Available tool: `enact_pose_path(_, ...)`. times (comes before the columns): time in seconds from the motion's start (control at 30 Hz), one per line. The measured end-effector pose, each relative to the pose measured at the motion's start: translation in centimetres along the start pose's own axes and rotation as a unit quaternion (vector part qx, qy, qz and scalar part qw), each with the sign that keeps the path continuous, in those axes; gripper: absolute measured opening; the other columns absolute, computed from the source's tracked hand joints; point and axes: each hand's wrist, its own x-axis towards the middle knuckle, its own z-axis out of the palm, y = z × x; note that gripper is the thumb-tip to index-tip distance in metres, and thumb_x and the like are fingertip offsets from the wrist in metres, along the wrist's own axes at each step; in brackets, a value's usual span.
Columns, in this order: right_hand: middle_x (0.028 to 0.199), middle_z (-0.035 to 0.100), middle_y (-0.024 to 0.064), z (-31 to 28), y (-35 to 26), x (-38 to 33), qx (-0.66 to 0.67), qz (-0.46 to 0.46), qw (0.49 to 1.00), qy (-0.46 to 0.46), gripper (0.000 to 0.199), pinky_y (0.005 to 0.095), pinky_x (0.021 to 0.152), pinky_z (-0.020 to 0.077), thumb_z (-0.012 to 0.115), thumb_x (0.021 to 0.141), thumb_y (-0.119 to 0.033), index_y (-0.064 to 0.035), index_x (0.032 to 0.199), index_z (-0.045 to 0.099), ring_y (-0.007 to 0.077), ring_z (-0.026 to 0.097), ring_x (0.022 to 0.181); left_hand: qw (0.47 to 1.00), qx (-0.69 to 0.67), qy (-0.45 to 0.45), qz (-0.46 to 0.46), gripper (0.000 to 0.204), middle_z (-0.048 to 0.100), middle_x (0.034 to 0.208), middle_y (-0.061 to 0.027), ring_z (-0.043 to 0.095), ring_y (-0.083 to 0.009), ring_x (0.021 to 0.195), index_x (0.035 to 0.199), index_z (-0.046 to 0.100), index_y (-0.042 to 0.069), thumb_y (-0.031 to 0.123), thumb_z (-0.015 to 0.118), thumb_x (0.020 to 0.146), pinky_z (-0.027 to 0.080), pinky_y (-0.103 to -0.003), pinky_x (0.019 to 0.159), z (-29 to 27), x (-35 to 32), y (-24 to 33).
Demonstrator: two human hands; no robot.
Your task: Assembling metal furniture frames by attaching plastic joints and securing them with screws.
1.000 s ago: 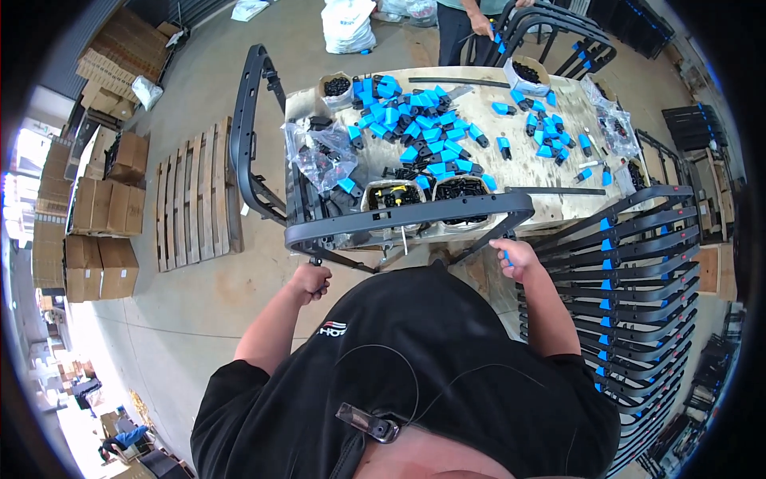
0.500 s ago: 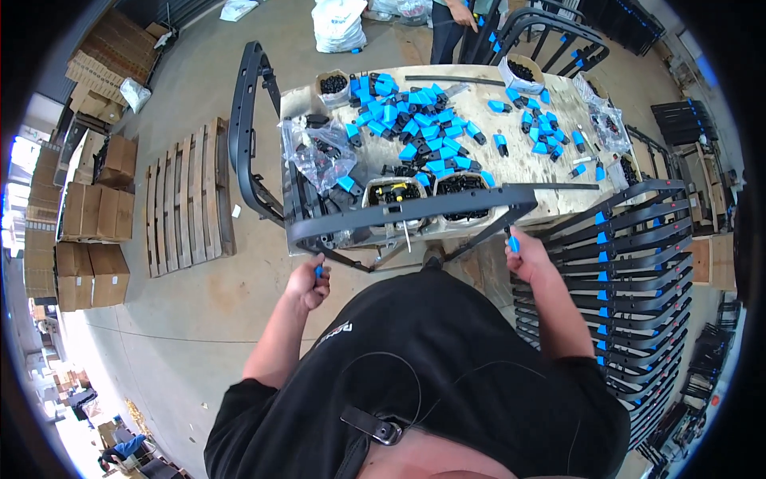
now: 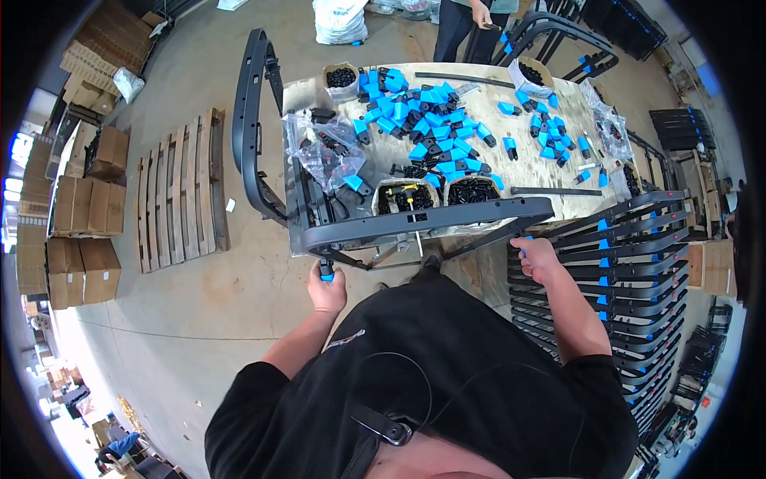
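Note:
In front of me a black metal frame (image 3: 431,218) lies across the near side of the table, its long rail running from left to right. Below the rail's left corner, my left hand (image 3: 329,290) is closed around a blue-and-black plastic piece (image 3: 326,272), whose dark end reaches up to the frame. My right hand (image 3: 540,259) pinches another blue plastic piece (image 3: 523,251) close to the frame's right corner; fingers hide most of it. Whether that piece touches the frame, I cannot tell.
A pile of blue-and-black pieces (image 3: 431,120) covers the wooden table (image 3: 487,168), with tubs of black parts (image 3: 475,191) near the rail. Stacked black frames (image 3: 638,279) stand close at right. A pallet (image 3: 182,191) lies left; a co-worker's hand (image 3: 481,14) shows behind the table.
My left hand has moved right, bringing its piece up to the frame's left corner. My right hand has shifted slightly right, closer to the frame corner. The co-worker has moved right.

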Motion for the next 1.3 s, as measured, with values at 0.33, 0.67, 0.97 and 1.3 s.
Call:
enact_pose_path(0.33,0.064,0.044,-0.0019,0.2,-0.6,-0.8,-0.108,-0.023,0.994,0.001,0.019,0.0271,0.040,0.0216,0.076,0.085,-0.016,-0.0092,0.080,0.059,0.0086,0.034,0.046,0.991,0.058,-0.047,0.109,0.079,0.050,0.139,-0.0301,0.051,-0.0402,0.128,0.134,0.048,-0.011,0.032,0.079,0.076,0.041,-0.045,0.107,-0.9,1.1,-2.6)
enact_pose_path(0.67,0.067,0.048,-0.0012,0.0,-0.4,-0.6,-0.124,-0.043,0.991,0.013,0.019,0.0272,0.041,0.0236,0.076,0.085,-0.017,-0.0090,0.081,0.059,0.0083,0.036,0.047,0.987,-0.005,-0.098,0.127,0.050,0.066,0.082,-0.0184,0.065,-0.0325,0.076,0.108,0.058,-0.005,0.027,0.077,0.074,0.053,-0.041,0.074,-1.2,2.8,-0.3)
enact_pose_path(0.97,0.062,0.048,0.0000,-0.2,0.6,0.6,-0.124,-0.036,0.991,0.016,0.025,0.0283,0.038,0.0244,0.077,0.081,-0.016,-0.0098,0.075,0.054,0.0093,0.037,0.041,0.941,0.079,0.043,0.326,0.032,0.066,0.101,-0.0169,0.062,-0.0401,0.097,0.101,0.063,0.006,0.020,0.076,0.075,0.050,-0.046,0.086,1.1,4.7,-3.6)
enact_pose_path(1.3,0.105,0.073,0.0117,2.8,9.2,11.2,-0.110,-0.400,0.867,0.275,0.047,0.0335,0.085,0.0530,0.080,0.081,-0.021,0.0018,0.118,0.063,0.0194,0.069,0.094,0.981,-0.004,-0.029,0.192,0.029,0.069,0.098,-0.0169,0.066,-0.0379,0.094,0.101,0.066,0.005,0.020,0.077,0.079,0.051,-0.044,0.084,3.2,5.9,-6.6)
